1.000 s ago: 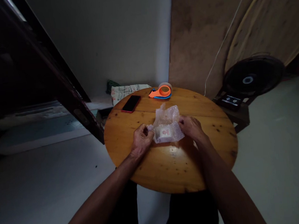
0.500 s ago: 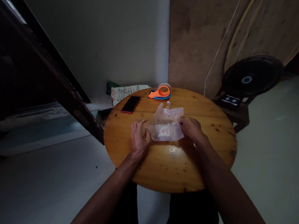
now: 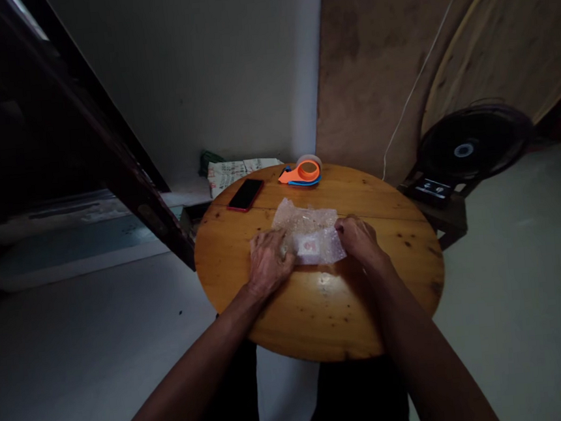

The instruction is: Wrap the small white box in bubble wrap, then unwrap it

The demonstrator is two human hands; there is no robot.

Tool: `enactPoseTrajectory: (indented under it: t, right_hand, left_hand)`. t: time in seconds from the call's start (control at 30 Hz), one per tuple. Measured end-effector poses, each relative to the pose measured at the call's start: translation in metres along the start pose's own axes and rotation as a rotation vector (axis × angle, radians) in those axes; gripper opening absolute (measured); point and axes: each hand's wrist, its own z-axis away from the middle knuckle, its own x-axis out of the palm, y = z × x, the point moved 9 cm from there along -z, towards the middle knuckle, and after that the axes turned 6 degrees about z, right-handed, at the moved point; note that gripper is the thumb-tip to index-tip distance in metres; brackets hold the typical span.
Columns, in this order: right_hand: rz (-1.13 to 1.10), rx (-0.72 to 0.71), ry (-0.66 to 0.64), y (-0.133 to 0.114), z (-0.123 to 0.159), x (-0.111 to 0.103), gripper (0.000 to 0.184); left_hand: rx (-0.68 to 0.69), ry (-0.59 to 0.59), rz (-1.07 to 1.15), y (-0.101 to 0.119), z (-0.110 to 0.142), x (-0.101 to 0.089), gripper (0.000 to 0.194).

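Observation:
A small pale box (image 3: 307, 245) with a reddish mark lies on the round wooden table, showing through clear bubble wrap (image 3: 305, 219) that is folded over it. My left hand (image 3: 269, 258) holds the left end of the wrapped box, thumb near the front edge and fingers over the wrap. At the other end, my right hand (image 3: 357, 235) pinches the wrap's right edge between thumb and fingers. The far part of the wrap lies loose and crumpled behind the box. My fingers hide both ends of the box.
An orange and blue tape dispenser (image 3: 301, 172) sits at the far rim of the round wooden table (image 3: 315, 325). Left of it lies a phone with a red edge (image 3: 246, 194). A printed white sack (image 3: 238, 172) is behind the table, and a dark fan (image 3: 471, 144) stands to the right.
My left hand has shifted slightly right and extended its fingers over the wrap. The raised far flap has come down flatter. My right hand has barely moved.

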Motion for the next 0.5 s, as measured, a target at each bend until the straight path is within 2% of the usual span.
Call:
enactPoseTrajectory:
  t: [0.2, 0.37, 0.5]
  right_hand:
    - [-0.085, -0.075, 0.01, -0.009, 0.001, -0.007, 0.028]
    - [-0.327, -0.173, 0.046, -0.016, -0.002, -0.008, 0.027]
    - [-0.399, -0.231, -0.008, -0.02, -0.005, 0.0, 0.029]
  left_hand:
    - [0.034, 0.0, 0.04, 0.002, 0.0, 0.0, 0.042]
    - [0.171, -0.047, 0.23, 0.012, 0.002, 0.003, 0.063]
    - [0.125, -0.096, 0.312, 0.01, 0.002, 0.005, 0.075]
